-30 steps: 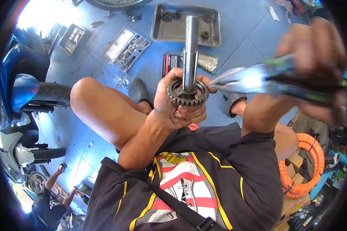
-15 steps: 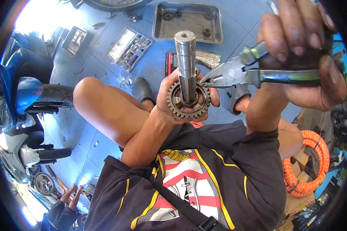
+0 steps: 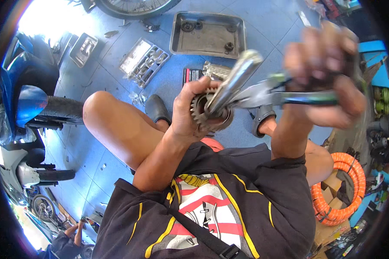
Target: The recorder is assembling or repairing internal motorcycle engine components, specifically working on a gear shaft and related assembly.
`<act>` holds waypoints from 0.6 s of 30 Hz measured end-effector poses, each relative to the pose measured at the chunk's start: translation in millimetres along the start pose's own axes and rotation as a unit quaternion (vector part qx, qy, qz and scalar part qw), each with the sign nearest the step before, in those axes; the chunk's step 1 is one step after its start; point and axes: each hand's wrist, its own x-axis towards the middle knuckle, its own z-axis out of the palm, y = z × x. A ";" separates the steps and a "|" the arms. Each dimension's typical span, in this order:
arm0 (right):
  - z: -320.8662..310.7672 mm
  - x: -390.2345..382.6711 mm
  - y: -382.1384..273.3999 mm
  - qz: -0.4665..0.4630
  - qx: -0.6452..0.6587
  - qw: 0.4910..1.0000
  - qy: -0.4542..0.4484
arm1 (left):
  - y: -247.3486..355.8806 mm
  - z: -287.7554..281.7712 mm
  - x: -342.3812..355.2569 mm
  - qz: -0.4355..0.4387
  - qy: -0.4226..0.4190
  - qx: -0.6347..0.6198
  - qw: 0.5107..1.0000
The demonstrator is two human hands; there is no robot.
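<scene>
My left hand (image 3: pixel 182 118) is closed around a toothed metal gear (image 3: pixel 197 113) in front of my lap. A shiny steel shaft (image 3: pixel 239 77) passes through the gear and tilts up toward the right. In my right hand (image 3: pixel 324 64), blurred by motion, the fingers are wrapped round the green-and-black handles of pliers (image 3: pixel 256 94). The plier jaws reach left to the shaft beside the gear. Their tips are partly hidden behind the shaft, so I cannot tell what they grip.
On the blue tiled floor ahead lie a metal tray (image 3: pixel 207 51) with several small gears, a compartment box (image 3: pixel 145 62) and a smaller tray (image 3: pixel 83 49). Motorcycles (image 3: pixel 28 101) stand at left, where another person (image 3: pixel 67 241) shows low down. An orange coiled hose (image 3: pixel 359 185) lies at right.
The shaft, upright before, has tipped to the right with the gear turning in my left hand. My right hand and the pliers have shifted a little left and down.
</scene>
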 end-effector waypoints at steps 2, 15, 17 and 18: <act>1.0 -2.0 -31.2 -0.063 -0.001 0.995 0.079 | 4.4 7.0 -4.7 0.058 0.035 0.084 0.994; 48.2 -0.4 1.8 -0.085 -0.150 0.985 0.021 | -13.7 9.8 3.7 0.351 0.097 0.400 0.841; 53.1 1.3 0.0 -0.088 -0.166 0.982 0.028 | -13.6 9.2 1.9 0.344 0.112 0.416 0.834; 54.6 4.0 -1.5 -0.141 -0.111 0.983 0.028 | -12.9 9.6 1.1 0.337 0.125 0.436 0.825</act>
